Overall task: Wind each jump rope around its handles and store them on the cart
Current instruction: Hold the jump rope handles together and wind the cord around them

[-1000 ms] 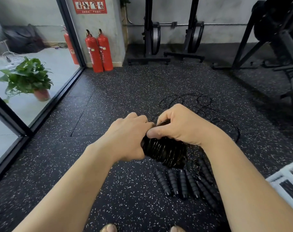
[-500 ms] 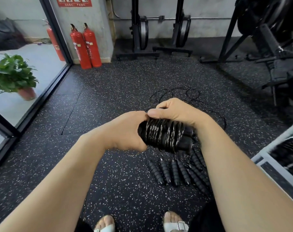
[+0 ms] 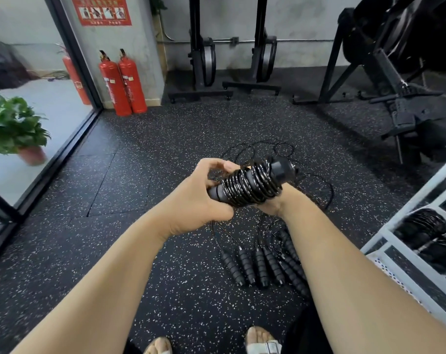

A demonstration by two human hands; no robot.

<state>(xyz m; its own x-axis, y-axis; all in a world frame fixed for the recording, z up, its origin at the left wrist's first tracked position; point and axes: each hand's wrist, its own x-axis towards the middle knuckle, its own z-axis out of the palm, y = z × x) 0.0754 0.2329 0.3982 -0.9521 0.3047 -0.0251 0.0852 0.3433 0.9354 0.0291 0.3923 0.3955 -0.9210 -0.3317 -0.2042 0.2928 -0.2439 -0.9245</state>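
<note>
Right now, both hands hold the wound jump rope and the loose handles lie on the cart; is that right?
In the head view the loose handles lie on the floor, not the cart; left hand and right hand hold the wound jump rope.

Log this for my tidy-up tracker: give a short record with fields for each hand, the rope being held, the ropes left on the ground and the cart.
left hand: grips one end of the wound rope
right hand: holds the wound rope from below
wound rope: cord coiled round its handles, held above the floor
loose ropes: handles lie side by side on the floor, cords unwound
cart: white, at right, stored ropes inside
</note>
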